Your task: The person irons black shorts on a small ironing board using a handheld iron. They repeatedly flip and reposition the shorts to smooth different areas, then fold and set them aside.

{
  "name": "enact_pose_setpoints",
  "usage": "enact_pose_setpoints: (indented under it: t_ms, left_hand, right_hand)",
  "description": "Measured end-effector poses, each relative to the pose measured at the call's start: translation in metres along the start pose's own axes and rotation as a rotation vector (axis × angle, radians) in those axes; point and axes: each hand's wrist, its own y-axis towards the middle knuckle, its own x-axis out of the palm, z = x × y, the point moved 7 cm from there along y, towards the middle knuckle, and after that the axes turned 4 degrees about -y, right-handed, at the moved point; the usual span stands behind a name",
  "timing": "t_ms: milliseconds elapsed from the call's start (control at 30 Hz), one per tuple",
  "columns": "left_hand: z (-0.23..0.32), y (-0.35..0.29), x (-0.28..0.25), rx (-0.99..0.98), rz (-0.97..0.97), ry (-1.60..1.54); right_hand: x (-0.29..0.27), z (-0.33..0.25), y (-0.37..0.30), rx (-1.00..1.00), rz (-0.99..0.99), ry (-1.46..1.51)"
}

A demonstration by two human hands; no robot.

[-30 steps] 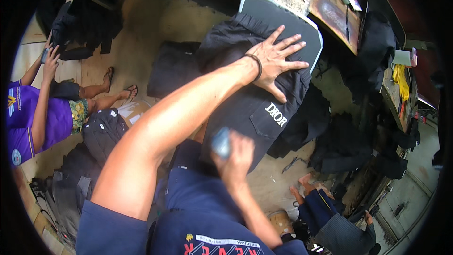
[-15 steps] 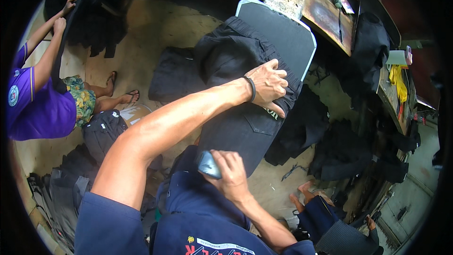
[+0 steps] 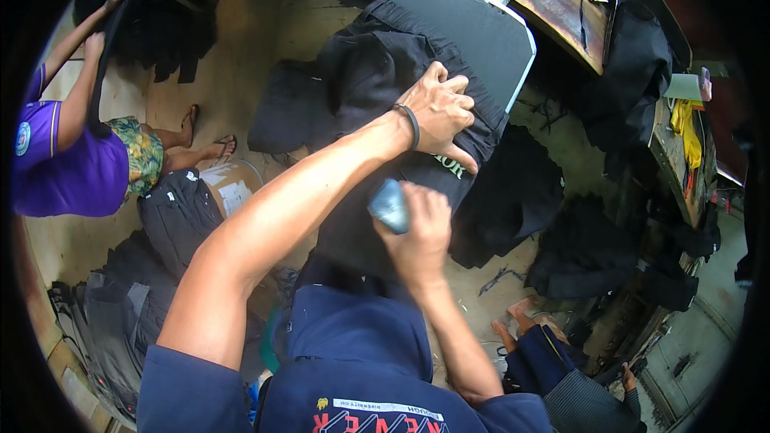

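Note:
Black trousers (image 3: 369,72) with a gathered waistband and pale lettering are drawn over a dark board (image 3: 465,20) with a light rim. My left hand (image 3: 437,112), a dark band at its wrist, bears down near the waistband, fingers bent into the cloth and thumb stretched beside the lettering. Closer to my body, my right hand (image 3: 421,228) is closed round a blue, block-like pad (image 3: 389,207), somewhat blurred, over the trouser leg. Whether the pad touches the cloth I cannot tell.
On the left, a person in a purple shirt (image 3: 76,164) handles dark cloth. Dark garments (image 3: 120,305) lie piled at lower left, more black cloth (image 3: 581,248) at right. A worn wooden table (image 3: 561,12) stands beyond the board. Another person's legs (image 3: 517,325) show at lower right.
My right hand has moved forward and up along the trousers with the blue pad. My left hand keeps its hold by the waistband. The whole view has shifted slightly.

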Motion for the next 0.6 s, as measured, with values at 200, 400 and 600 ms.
enact_pose_setpoints:
  t_ms: [200,400,600]
  left_hand:
    - [0.002,-0.002,-0.003,-0.005,0.057,0.029]
    - [0.001,0.0,-0.002,0.01,0.045,0.037]
    - [0.004,-0.002,-0.002,0.017,0.021,0.046]
  right_hand:
    - [0.007,-0.002,-0.018,-0.059,-0.121,0.186]
    - [0.0,0.016,-0.028,-0.012,-0.117,0.065]
    - [-0.022,0.029,-0.035,0.074,0.001,-0.011]
